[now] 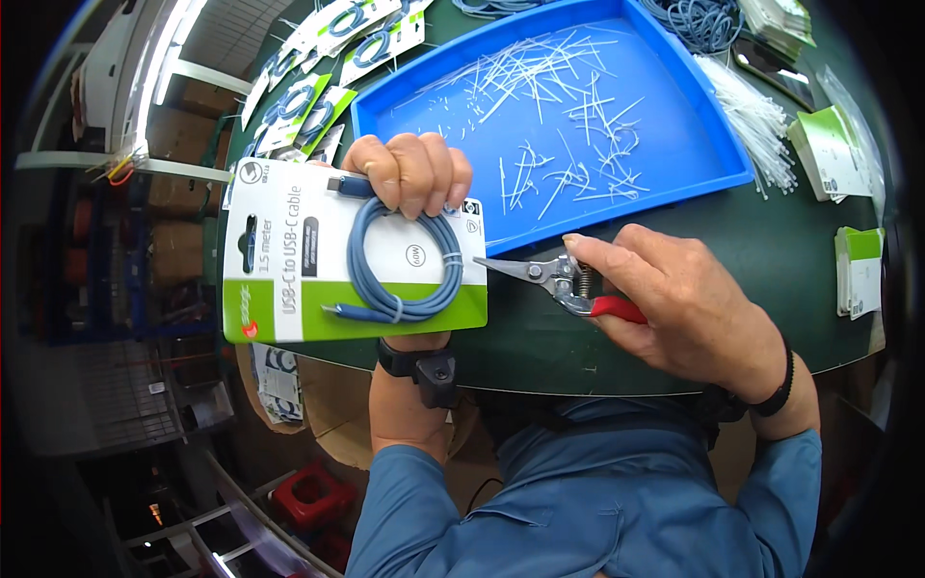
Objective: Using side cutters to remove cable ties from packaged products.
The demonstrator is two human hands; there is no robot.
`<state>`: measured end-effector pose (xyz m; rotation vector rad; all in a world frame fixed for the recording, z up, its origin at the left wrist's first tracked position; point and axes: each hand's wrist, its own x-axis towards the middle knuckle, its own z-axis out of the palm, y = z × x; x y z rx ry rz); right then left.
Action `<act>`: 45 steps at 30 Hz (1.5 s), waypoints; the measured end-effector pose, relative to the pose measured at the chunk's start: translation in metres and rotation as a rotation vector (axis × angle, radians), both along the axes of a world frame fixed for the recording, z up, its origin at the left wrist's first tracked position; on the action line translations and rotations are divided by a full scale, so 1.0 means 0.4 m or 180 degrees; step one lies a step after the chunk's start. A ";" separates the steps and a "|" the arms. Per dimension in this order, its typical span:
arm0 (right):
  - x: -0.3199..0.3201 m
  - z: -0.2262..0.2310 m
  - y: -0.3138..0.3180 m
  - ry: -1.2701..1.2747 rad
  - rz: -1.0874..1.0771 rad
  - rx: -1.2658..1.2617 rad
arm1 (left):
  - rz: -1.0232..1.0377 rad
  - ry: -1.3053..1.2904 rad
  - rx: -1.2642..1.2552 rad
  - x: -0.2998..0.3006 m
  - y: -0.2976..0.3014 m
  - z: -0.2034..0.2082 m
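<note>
My left hand [414, 173] is closed over the top edge of a white and green cable card [323, 255], holding it up in front of me. A coiled blue cable [362, 265] sits on the card, bound by white ties at its right side and its bottom. My right hand [679, 299] is wrapped round a pair of hand snips [559, 279] with a red handle and a visible spring. Their narrow metal blades point left, with the tip close to the card's right edge. Some of my left fingers are hidden behind the card.
A blue tray [665, 193] with scattered white tie pieces [530, 72] lies beyond my hands on the green table [617, 356]. Carded cables [289, 111] pile up at the far left. White cable ties [747, 120], cards [833, 154] and loose coiled cables [699, 24] are at the right.
</note>
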<state>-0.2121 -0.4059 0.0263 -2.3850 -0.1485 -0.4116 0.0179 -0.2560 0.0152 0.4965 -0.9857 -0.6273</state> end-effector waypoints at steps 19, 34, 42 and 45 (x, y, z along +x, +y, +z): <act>0.112 -0.065 0.060 -0.1570 0.0081 0.0634 | -0.0581 0.0737 -0.0371 -0.053 -0.071 -0.127; 0.208 -0.031 0.136 -0.1725 -0.0171 0.0450 | -0.0074 0.1476 -0.1039 -0.032 -0.028 -0.115; 0.250 -0.011 0.127 -0.1273 -0.0054 0.0692 | -0.0066 0.1379 -0.1082 0.030 -0.020 -0.113; 0.265 -0.006 0.122 -0.1068 0.0032 0.0903 | 0.0113 0.1360 -0.1014 0.040 -0.018 -0.110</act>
